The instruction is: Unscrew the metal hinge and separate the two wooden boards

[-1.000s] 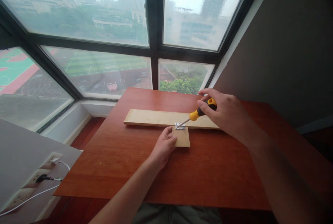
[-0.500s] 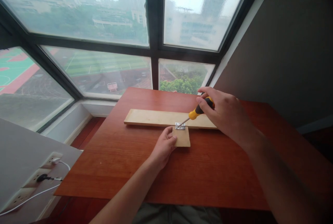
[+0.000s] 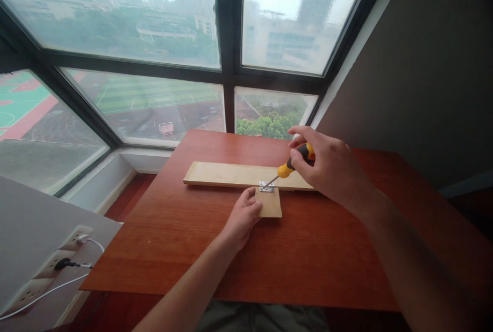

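Observation:
My right hand (image 3: 327, 165) grips the yellow-and-black handle of a screwdriver (image 3: 285, 169), its index finger stretched out. The shaft slants down to the left, and its tip meets the lower part of a silver metal hinge (image 3: 266, 186). This hinge spans the edge between a long pale wooden board (image 3: 223, 173) and a small square wooden piece (image 3: 271, 204). With thumb and fingers, my left hand (image 3: 246, 214) pinches the small piece at its left side. Behind my right hand, the right end of the long board is hidden.
A reddish-brown wooden table (image 3: 185, 250) lies under the boards. Large windows (image 3: 154, 100) stand beyond its far edge. At the lower left are wall sockets (image 3: 50, 265) with a black plug and white cables. A dark wall (image 3: 423, 75) rises on the right.
My right hand has turned and shifted slightly left with the screwdriver handle, its tip staying at the hinge. My left hand and the boards keep their place.

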`<state>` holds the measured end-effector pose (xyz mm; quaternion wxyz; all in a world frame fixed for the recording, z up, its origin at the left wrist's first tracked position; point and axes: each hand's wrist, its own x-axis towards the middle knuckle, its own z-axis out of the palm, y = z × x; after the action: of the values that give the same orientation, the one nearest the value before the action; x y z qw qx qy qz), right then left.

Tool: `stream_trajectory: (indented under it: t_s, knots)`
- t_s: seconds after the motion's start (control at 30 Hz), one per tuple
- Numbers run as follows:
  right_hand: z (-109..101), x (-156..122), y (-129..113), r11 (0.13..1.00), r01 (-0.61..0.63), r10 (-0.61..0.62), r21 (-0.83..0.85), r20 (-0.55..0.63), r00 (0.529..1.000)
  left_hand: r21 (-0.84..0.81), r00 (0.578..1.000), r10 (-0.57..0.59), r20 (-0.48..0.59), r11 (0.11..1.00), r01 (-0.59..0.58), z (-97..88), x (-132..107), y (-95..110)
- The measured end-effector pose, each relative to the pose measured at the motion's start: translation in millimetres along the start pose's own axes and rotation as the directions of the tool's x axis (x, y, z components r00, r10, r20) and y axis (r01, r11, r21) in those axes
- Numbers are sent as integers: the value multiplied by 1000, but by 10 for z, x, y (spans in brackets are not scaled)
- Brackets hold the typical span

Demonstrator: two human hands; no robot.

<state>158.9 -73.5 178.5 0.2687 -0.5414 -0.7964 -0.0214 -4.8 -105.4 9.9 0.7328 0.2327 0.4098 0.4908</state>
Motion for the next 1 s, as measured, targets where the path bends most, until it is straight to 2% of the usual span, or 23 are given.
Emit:
stream_trajectory:
  t_s: [0.13, 0.37, 0.57, 0.63, 0.77, 0.87, 1.0]
  knots:
    - [-25, -16, 6, 991, 73, -77, 109, 33, 996, -3, 1000, 0, -4, 1000, 0, -1, -1, -6]
    - [25, 25, 32, 999, -4, 3, -54, -9, 1000, -2, 1000, -8, -7, 1000, 8, 6, -4, 2]
    - [-35, -8, 15, 995, 62, -64, 75, 31, 997, 4, 1000, -10, -11, 1000, 10, 7, 0, 2]
    - [-31, -15, 8, 998, 60, -61, 34, 25, 998, 8, 1000, -13, -7, 1000, 13, 7, 1, 1]
    - [6, 12, 0, 998, -22, 22, -62, 0, 1000, 17, 1000, -10, -3, 1000, 10, 5, 0, 0]
    - [3, 25, -4, 999, -29, 29, 13, 12, 999, 15, 1000, -11, -3, 1000, 11, 4, -2, -1]
    - [-25, 2, -8, 992, 43, -44, 121, 10, 999, 4, 1000, -8, -2, 1000, 8, 4, -2, -2]
